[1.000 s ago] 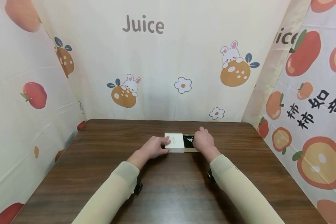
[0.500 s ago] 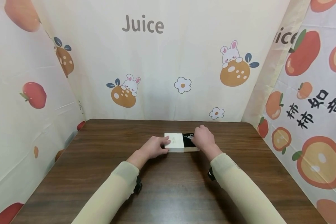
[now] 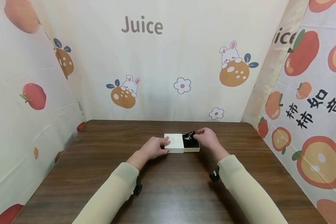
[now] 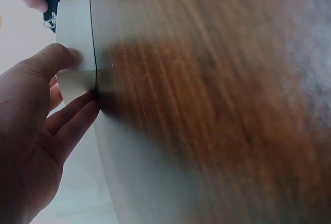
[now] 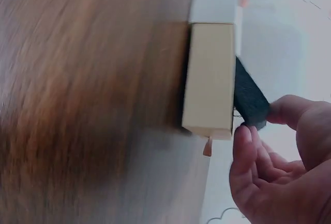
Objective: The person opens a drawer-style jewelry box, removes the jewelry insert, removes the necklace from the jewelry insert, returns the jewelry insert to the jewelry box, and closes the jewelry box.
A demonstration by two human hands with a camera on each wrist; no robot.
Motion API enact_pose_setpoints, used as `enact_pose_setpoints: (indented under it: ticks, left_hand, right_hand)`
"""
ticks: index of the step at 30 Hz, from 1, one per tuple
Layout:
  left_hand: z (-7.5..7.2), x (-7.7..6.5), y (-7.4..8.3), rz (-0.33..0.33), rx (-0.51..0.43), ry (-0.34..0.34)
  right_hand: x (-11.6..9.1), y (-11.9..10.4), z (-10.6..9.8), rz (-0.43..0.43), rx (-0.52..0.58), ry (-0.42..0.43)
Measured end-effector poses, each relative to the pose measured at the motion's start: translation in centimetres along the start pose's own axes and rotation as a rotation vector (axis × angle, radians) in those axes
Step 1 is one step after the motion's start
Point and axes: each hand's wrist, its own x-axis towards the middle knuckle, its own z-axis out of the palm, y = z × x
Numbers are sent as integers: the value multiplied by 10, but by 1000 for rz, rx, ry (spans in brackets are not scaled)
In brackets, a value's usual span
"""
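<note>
A small white box sleeve [image 3: 174, 141] lies on the table, with its cream inner drawer [image 5: 209, 79] slid partly out to the right. My left hand [image 3: 153, 147] grips the sleeve's left end, thumb on the near side in the head view. Out of the drawer a black pad [image 5: 251, 97] rises at a tilt. My right hand [image 5: 289, 157] pinches the pad's raised right end between thumb and fingers. Silvery chain jewellery [image 3: 189, 137] lies on the pad; its exact kind is too small to tell. A short brownish tab [image 5: 208, 147] sticks out from the drawer's end.
The brown wood-grain table [image 3: 168, 186] extends around the box on all sides. Behind it hangs a printed curtain [image 3: 156, 56], close to the table's back edge. More printed cloth stands at the left and right.
My right hand has drawn back a little to the right, and the black pad's right end has come up out of the drawer. My left hand has stayed on the sleeve.
</note>
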Motion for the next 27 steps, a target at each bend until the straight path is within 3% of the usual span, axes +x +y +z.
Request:
enact_pose_setpoints:
  ticks: [4,8,11,18,27]
  left_hand:
    - [0,0,0,-12,1,-7]
    - [1,0,0,-26,-4,-9]
    - [2,0,0,-24,-3,-8]
    - [3,-1,0,-6,-10,-3]
    - [1,-1,1,8,19,2]
  right_hand:
    - [-3,4,-6,99,172,-113]
    - [-6,9,-9,110,152,-160]
    - [-7,13,-10,104,149,-140]
    - [-12,16,-15,125,288,-96]
    - [-23,12,-22,105,372,-64]
